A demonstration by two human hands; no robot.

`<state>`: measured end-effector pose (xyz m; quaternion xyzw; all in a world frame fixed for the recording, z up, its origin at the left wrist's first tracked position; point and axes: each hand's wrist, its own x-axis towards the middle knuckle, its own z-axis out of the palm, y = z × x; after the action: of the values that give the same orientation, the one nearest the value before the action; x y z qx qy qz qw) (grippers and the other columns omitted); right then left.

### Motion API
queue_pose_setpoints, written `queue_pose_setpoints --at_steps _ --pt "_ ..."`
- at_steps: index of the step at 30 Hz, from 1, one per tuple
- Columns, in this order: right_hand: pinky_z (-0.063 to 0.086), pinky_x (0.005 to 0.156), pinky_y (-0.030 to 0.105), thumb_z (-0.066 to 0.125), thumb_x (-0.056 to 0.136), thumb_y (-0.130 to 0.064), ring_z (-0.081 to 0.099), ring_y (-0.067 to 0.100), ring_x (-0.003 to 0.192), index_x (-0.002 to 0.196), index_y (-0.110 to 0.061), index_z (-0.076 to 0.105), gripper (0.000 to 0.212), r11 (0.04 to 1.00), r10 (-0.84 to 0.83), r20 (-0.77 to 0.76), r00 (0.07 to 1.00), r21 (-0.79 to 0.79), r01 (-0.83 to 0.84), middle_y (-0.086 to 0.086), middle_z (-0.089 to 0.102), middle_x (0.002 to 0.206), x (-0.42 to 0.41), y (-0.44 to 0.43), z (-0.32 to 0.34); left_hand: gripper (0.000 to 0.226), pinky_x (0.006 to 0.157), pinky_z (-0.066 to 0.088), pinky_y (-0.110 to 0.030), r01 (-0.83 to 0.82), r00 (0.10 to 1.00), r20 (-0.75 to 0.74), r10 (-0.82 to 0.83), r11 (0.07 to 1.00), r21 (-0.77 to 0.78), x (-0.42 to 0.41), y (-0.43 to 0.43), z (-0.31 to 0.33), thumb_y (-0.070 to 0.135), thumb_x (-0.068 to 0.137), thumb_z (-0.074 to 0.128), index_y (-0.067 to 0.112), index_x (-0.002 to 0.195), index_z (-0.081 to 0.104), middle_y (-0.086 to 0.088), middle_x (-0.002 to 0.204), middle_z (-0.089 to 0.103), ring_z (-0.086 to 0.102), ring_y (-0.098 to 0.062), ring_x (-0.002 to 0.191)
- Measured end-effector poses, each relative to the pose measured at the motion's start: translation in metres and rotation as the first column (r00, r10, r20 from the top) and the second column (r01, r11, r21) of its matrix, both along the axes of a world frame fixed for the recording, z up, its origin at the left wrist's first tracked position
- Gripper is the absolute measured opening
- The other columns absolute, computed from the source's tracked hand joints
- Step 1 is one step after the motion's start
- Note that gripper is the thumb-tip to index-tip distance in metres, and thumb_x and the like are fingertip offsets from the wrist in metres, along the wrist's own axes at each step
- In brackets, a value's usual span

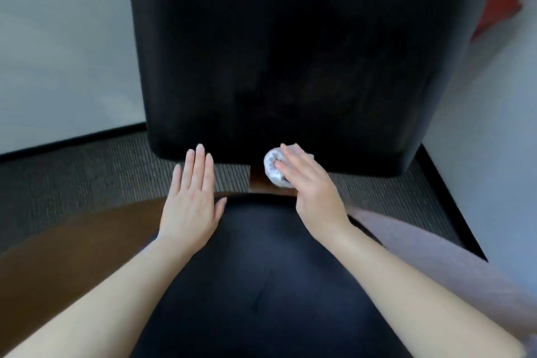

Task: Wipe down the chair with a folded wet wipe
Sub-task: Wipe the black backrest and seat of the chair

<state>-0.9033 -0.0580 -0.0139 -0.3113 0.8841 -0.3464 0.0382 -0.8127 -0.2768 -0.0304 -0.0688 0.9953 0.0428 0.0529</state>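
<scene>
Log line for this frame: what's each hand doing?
left hand: flat, open, by seat rear edge | right hand: holds wet wipe at wooden strut below backrest

Under you lies a grey ribbed carpet point(87, 171). A black baseboard point(72, 141) edges it along the white wall point(58, 52) on your left. At upper right a red-orange shape point(497, 6) sits against the pale wall, too blurred to name. Lilac fabric point(436, 256) shows lower right.
</scene>
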Motion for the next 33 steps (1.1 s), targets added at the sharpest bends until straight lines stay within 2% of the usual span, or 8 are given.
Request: queue_pose_setpoints --at_steps 4,12,15,20,23,25,29,33 --pt "0.014 0.119 0.030 0.040 0.098 -0.007 0.033 0.037 0.140 0.131 -0.001 0.056 0.037 0.996 -0.021 -0.236 0.972 -0.095 -0.001 0.015 0.045 0.146 -0.106 -0.067 0.094 0.090 0.119 0.019 -0.053 -0.076 0.971 -0.230 0.060 0.995 -0.060 -0.097 -0.036 0.084 0.034 0.087 0.063 -0.004 0.152 0.013 -0.024 0.161 0.005 0.007 -0.038 0.150" --pt "0.011 0.120 0.046 0.054 0.089 0.012 0.028 0.036 0.141 0.135 -0.004 0.054 0.048 0.994 -0.073 -0.630 0.773 0.017 0.108 0.014 0.043 0.148 -0.221 -0.115 0.142 0.127 0.122 0.010 -0.052 -0.129 0.963 -0.247 0.111 0.990 -0.058 -0.186 -0.079 0.135 0.053 0.079 0.072 0.004 0.149 -0.023 -0.024 0.158 -0.021 -0.014 -0.039 0.148" --pt "0.012 0.121 0.044 0.044 0.094 0.006 0.030 0.031 0.140 0.131 -0.004 0.056 0.041 0.976 0.186 -0.630 0.754 0.204 -0.070 0.013 0.045 0.146 -0.186 -0.068 0.084 0.128 0.121 0.009 -0.053 -0.142 0.947 -0.297 0.124 0.989 -0.041 -0.182 -0.075 0.126 0.046 0.077 0.076 0.003 0.150 -0.020 -0.026 0.159 -0.016 -0.011 -0.041 0.148" --pt "0.008 0.120 0.035 0.030 0.100 -0.012 0.022 0.020 0.144 0.118 -0.004 0.067 0.041 0.738 0.595 -0.403 0.695 0.617 -0.273 0.011 0.058 0.133 -0.156 0.006 0.017 0.121 0.121 0.009 -0.053 -0.142 0.929 -0.351 0.117 0.989 -0.044 -0.182 -0.074 0.115 0.041 0.079 0.075 0.002 0.152 -0.014 -0.027 0.159 -0.012 -0.008 -0.042 0.148" --pt "0.010 0.119 0.033 0.038 0.090 -0.011 0.046 0.025 0.130 0.113 -0.011 0.070 0.040 0.670 0.684 -0.343 0.644 0.645 -0.369 0.005 0.062 0.130 -0.162 0.009 0.036 0.111 0.121 0.011 -0.052 -0.157 0.913 -0.384 0.134 0.987 -0.030 -0.175 -0.066 0.115 0.034 0.083 0.074 0.000 0.153 -0.004 -0.030 0.159 -0.006 -0.003 -0.044 0.148" --pt "0.029 0.112 0.039 0.039 0.093 -0.001 0.053 0.025 0.119 0.102 -0.012 0.070 0.034 0.686 0.704 -0.386 0.595 0.586 -0.432 0.005 0.061 0.125 -0.168 0.006 0.061 0.104 0.121 0.014 -0.053 -0.158 0.909 -0.394 0.135 0.987 -0.028 -0.169 -0.057 0.115 0.032 0.085 0.072 -0.002 0.153 0.001 -0.031 0.159 -0.003 0.000 -0.044 0.148" --pt "0.034 0.111 0.044 0.043 0.097 0.006 0.044 0.026 0.132 0.124 -0.001 0.061 0.033 0.891 0.439 -0.565 0.698 0.373 -0.259 0.014 0.051 0.139 -0.197 -0.004 0.130 0.107 0.120 0.013 -0.055 -0.013 0.938 -0.346 -0.034 0.991 -0.132 -0.177 -0.032 0.127 0.042 0.084 0.069 0.007 0.155 -0.003 -0.024 0.161 -0.009 -0.005 -0.040 0.149" --pt "0.034 0.112 0.037 0.055 0.097 -0.016 0.044 0.012 0.127 0.127 -0.019 0.061 0.030 0.998 0.008 -0.469 0.883 0.055 0.020 0.005 0.056 0.134 -0.229 0.001 0.160 0.122 0.115 0.001 -0.064 -0.005 0.968 -0.249 -0.043 0.982 -0.187 -0.199 -0.008 0.132 0.056 0.079 0.070 0.014 0.153 -0.017 -0.021 0.159 -0.023 -0.018 -0.042 0.146"
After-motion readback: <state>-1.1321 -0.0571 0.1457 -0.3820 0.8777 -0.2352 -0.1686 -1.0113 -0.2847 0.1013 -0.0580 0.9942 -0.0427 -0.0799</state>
